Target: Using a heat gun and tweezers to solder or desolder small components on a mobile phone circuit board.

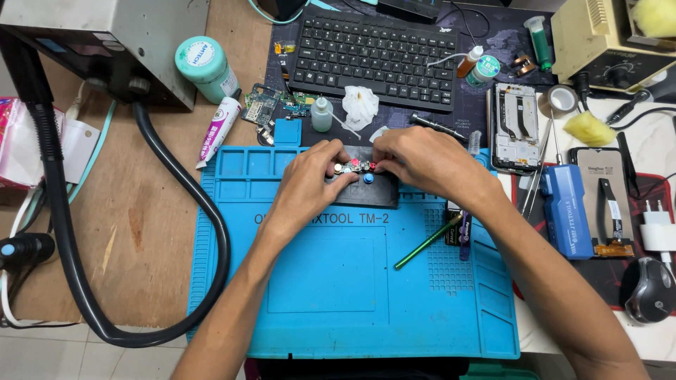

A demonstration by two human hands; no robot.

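A small circuit board (354, 166) lies on a black holder block (370, 191) at the top of the blue work mat (338, 281), its long axis running left to right. The left hand (306, 184) and right hand (422, 160) pinch its two ends with their fingertips — knuckles hide part of it. A green-handled tool (427, 242) lies just right, keyboard (377, 51) behind.
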